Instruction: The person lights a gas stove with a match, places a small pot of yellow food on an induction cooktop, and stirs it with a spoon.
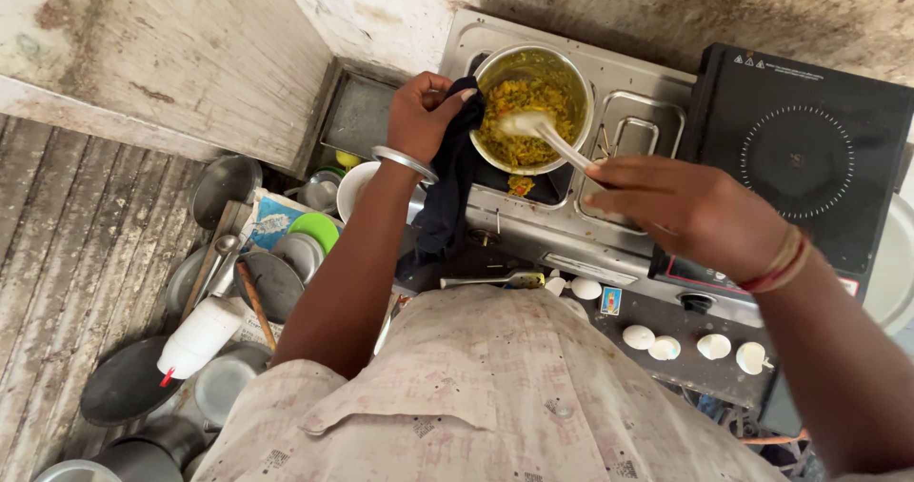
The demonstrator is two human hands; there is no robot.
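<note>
Left hand [419,116]: grip closed on a dark cloth [449,182], pressed against the rim of a steel pot [579,87]. Right hand [690,211]: grip closed on the handle of a white spoon [543,132], whose bowl rests in the yellow food inside the pot. Pot: seated on the left burner of a steel gas stove [638,82]. Black induction hob [809,149]: just beside the stove, to the right. Counter [666,363]: dark, carrying broken white eggshells [695,344] near its front edge and a small blue-and-yellow packet [610,300]. Wall [190,54]: stained, peeling plaster. Floor, left: steel plates, lids, a green bowl [317,227], a white squeeze bottle [198,337] with red tip.
</note>
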